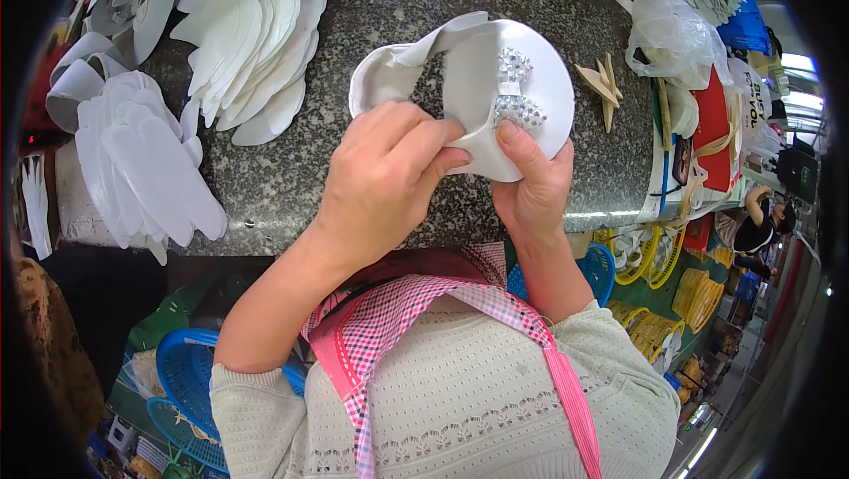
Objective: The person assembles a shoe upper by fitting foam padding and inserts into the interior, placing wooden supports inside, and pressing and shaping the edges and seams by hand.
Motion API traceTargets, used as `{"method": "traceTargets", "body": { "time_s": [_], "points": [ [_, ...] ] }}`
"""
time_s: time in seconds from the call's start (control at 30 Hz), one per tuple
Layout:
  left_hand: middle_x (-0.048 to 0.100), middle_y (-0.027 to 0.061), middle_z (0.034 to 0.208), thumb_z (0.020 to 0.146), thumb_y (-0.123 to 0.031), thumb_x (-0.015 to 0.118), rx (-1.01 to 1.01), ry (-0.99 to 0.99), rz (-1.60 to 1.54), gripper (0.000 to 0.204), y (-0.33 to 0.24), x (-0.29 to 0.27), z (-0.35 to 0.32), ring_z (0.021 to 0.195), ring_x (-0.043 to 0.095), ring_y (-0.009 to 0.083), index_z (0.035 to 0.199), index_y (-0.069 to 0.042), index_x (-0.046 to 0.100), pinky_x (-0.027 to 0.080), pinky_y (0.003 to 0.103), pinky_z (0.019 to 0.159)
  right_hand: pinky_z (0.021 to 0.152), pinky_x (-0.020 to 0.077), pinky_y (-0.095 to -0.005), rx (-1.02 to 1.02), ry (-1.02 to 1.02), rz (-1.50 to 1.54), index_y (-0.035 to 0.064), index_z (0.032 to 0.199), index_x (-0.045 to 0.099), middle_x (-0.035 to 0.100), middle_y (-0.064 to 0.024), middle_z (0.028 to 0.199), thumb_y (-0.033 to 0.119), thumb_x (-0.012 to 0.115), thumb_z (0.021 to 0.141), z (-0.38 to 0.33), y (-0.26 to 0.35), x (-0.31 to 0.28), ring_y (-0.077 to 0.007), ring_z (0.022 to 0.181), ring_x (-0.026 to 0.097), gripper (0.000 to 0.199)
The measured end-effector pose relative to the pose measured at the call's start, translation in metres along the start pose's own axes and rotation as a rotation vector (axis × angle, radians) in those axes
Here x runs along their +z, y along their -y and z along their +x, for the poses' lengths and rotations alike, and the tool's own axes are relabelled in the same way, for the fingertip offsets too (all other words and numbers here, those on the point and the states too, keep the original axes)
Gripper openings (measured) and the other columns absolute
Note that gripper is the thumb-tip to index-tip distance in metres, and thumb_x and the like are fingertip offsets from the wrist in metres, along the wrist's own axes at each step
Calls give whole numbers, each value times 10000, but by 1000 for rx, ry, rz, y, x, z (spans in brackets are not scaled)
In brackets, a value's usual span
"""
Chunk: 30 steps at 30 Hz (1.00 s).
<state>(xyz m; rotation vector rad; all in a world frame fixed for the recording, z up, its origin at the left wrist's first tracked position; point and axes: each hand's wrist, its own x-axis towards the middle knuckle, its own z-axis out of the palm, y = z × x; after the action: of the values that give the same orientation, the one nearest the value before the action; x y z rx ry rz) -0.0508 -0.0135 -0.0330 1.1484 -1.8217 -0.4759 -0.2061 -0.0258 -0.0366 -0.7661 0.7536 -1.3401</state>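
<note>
Item under inspection: a white shoe piece (553, 59) with a jewelled bow ornament (516, 112), located at the near middle of the speckled stone desk (274, 191); whether its underside touches the desk cannot be told.

Grip: both sides are closed on the piece. The left hand (382, 169) pinches its near edge between thumb and bent fingers. The right hand (538, 165) clamps the near right portion, thumb on top beside the ornament, its other fingers mostly hidden beneath.

Risks, in this inspector's judgement: the right thumb sits close against the stones, so sideways pressure could loosen or scratch them. Hard pinching at the left could crease or smudge the pale surface. Should the two sides pull unequally, the curved band at the left could twist out of line.

Surroundings: white sole-shaped pieces (146, 156) lie in a loose fan near the left forearm; an outward elbow could scatter them. Tan strips (603, 90) lie right of the piece, apart from it.
</note>
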Motion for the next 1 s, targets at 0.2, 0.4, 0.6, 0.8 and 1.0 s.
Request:
{"method": "traceTargets", "body": {
  "time_s": [0.2, 0.4, 0.6, 0.8, 1.0],
  "points": [
    [559, 131, 760, 779, -72, 614, -268, 451, -256, 74, 8, -13, 8, 709, 550, 297, 785, -4, 585, 422, 378, 651, 758, 483, -291, -438, 176, -881, -55, 1103, 530, 608, -119, 1016, 22, 678, 733, 9, -10, -23, -147, 885, 597, 406],
    [572, 107, 865, 673, -27, 651, 139, 487, 136, 119, 14, -30, 24, 871, 534, 256, 782, -2, 612, 425, 342, 723, 753, 505, -296, 153, 240, 77, -60, 1122, 519, 616, -124, 1005, 130, 689, 747, 28, 15, -26, -175, 877, 616, 454],
    [589, 84, 848, 660, -101, 694, 310, 200, 213, 214, 14, -29, 19, 813, 559, 259, 841, -2, 638, 451, 389, 752, 778, 519, -327, 187, 14, 3, -50, 1130, 507, 608, -121, 1013, 77, 607, 814, 28, 9, -18, -183, 870, 621, 355],
    [581, 69, 797, 677, -262, 714, 275, -104, 157, 353, 10, 1, -1, 718, 558, 248, 930, -28, 639, 442, 376, 697, 745, 517, -300, 92, -20, 19, -41, 1085, 525, 612, -107, 971, 81, 598, 834, 15, -1, -5, -158, 836, 615, 289],
    [513, 43, 742, 684, -199, 707, 65, -9, 136, 264, 3, 1, 1, 700, 500, 232, 881, -46, 622, 365, 350, 684, 715, 502, -262, -147, -23, -122, -28, 1075, 533, 615, -89, 940, 86, 639, 814, 11, -10, -5, -128, 820, 605, 304]
  ]
}}
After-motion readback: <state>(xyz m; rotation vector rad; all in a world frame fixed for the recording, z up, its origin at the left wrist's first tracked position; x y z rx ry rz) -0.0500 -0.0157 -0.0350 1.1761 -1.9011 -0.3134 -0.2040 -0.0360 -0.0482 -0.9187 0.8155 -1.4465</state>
